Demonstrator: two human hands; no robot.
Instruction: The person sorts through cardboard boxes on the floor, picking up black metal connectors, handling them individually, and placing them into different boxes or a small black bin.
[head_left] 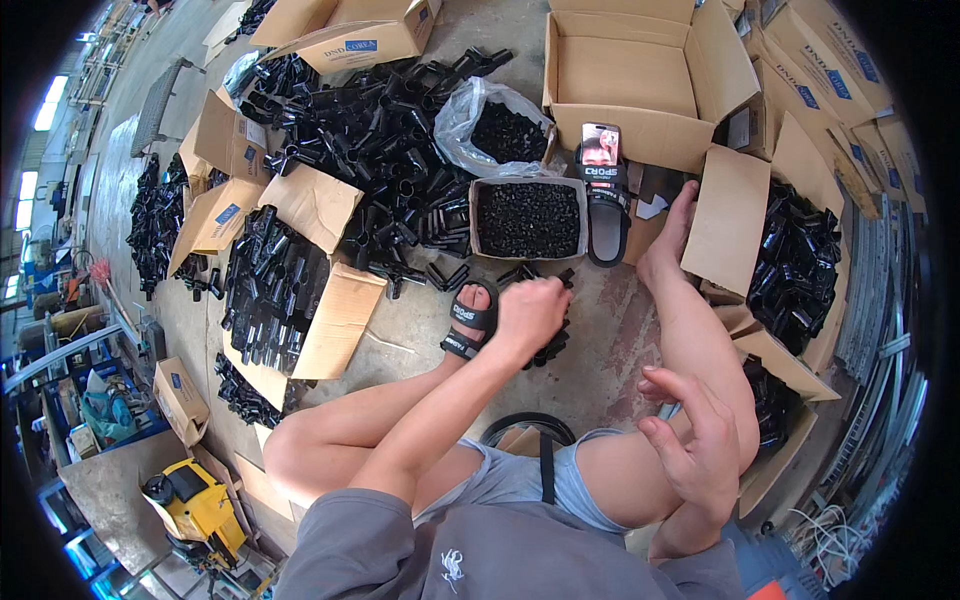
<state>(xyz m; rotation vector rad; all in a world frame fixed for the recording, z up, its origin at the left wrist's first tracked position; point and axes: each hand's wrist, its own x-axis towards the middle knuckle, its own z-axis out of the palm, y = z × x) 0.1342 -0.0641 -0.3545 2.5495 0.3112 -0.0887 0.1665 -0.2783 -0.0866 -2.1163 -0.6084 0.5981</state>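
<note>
My left hand (pixel 535 315) is closed in a fist over a small group of glossy black tube-like parts (pixel 552 348) on the floor between my feet. Its fingers face away, so what they grip, if anything, is hidden. Over my right thigh, my right hand (pixel 695 435) is raised with thumb and curved fingers apart, and nothing shows in it. Just beyond my left hand stands a small open carton (pixel 474 225) full of small black pieces. Behind that carton, a clear plastic bag (pixel 452 125) holds more small black pieces.
A big heap of black tube fittings (pixel 385 125) spreads at far left. Left of it stands an open carton of black parts (pixel 275 290); another carton (pixel 735 215) is at right. An open box (pixel 625 75) sits behind a loose sandal (pixel 607 225) with a phone (pixel 600 145) by it.
</note>
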